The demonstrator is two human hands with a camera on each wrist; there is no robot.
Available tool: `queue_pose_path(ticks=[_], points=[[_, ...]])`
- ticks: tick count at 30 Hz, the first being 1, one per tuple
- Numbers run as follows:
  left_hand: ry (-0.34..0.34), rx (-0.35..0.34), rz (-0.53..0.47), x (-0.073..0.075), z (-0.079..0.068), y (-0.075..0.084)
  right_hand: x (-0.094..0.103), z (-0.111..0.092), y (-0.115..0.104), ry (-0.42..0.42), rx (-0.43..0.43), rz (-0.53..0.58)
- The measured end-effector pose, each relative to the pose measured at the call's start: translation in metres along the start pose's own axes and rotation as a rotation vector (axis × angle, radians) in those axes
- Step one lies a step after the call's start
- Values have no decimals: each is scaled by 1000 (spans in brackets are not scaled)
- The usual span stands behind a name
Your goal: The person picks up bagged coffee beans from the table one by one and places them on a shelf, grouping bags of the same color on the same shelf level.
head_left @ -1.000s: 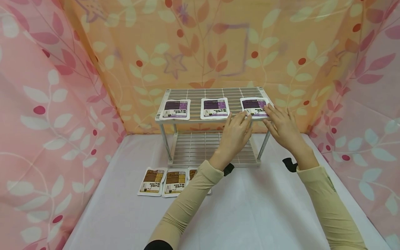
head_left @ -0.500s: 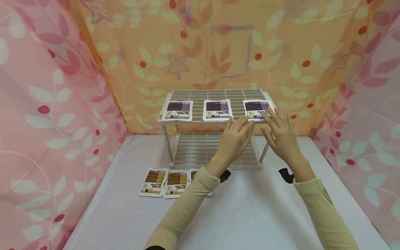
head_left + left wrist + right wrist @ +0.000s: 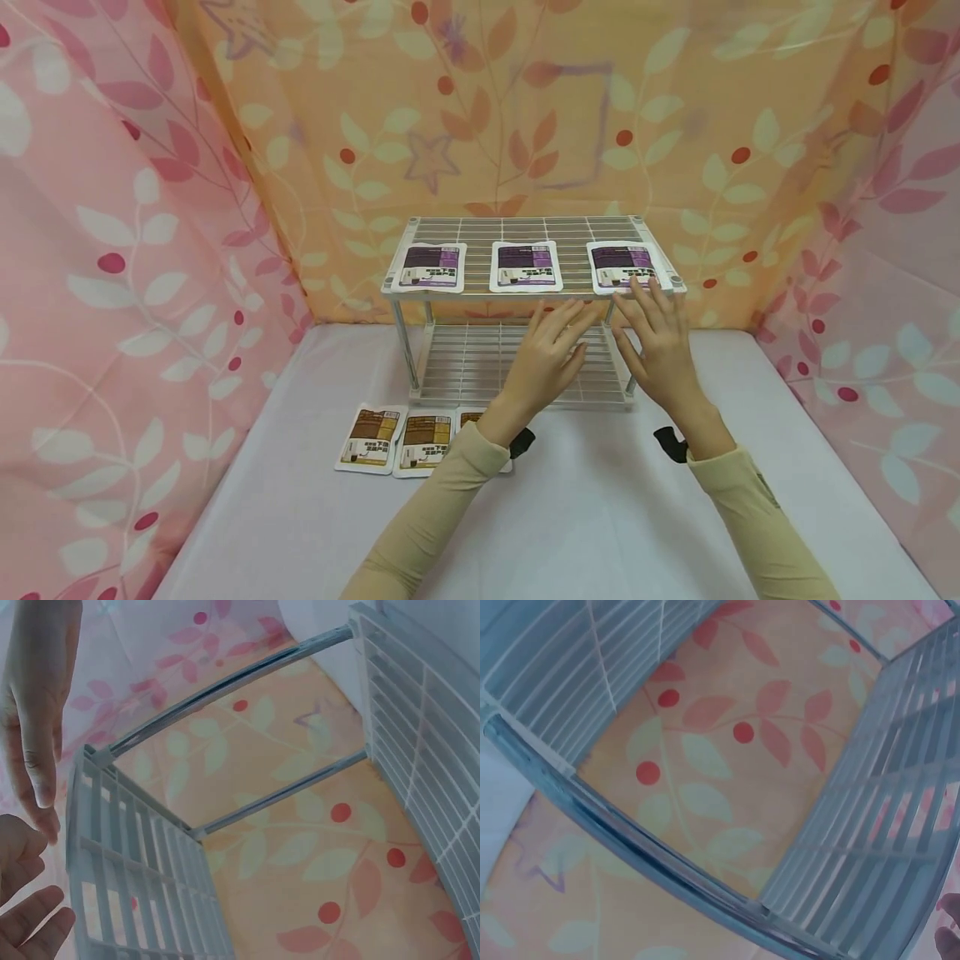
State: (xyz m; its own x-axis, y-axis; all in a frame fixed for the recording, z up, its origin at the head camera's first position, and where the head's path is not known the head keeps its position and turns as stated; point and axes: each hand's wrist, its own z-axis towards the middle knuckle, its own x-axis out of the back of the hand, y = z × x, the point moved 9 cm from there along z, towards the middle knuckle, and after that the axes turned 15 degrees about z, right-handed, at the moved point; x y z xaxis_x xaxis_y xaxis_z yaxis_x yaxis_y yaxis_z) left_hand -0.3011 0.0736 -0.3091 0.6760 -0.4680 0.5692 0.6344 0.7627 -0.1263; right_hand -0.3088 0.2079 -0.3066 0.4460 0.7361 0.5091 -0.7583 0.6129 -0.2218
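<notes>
Three white pouches with purple labels lie in a row on the top shelf of a white wire rack [image 3: 472, 223]: a left pouch [image 3: 430, 267], a middle pouch [image 3: 526, 265] and a right pouch [image 3: 624, 263]. My left hand [image 3: 546, 357] hovers in front of the shelf edge, below the gap between the middle and right pouches, with relaxed fingers and nothing held. Just in front of the right pouch is my right hand [image 3: 660, 350], fingers extended; its fingertips overlap the pouch's lower edge in the head view, and I cannot tell whether they touch.
Several white pouches with brown and yellow labels lie on the white tabletop [image 3: 570, 517] at front left, including an outer pouch [image 3: 371, 438] and its neighbour [image 3: 424, 443]; my left sleeve [image 3: 442, 500] partly covers others. Patterned cloth [image 3: 360, 100] hangs around the table.
Both hands have drawn back from the top shelf toward the person, the right one off the right pouch. The pouches stay in their row; the head view has shifted slightly.
</notes>
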Motion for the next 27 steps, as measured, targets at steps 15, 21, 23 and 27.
queue_pose_path(ticks=[15, 21, 23, 27], points=[[-71, 41, -8, -9, -36, -17, -24, -20, -14, 53, 38, 78], [-101, 70, -7, -16, -53, -26, -33, -29, -13, 45, 35, 85], [-109, 80, -1, -18, -59, -29, -36, -33, -12, 40, 25, 90], [-115, 93, 8, -21, -69, -34, -45, -40, -9, 6, 1, 107]])
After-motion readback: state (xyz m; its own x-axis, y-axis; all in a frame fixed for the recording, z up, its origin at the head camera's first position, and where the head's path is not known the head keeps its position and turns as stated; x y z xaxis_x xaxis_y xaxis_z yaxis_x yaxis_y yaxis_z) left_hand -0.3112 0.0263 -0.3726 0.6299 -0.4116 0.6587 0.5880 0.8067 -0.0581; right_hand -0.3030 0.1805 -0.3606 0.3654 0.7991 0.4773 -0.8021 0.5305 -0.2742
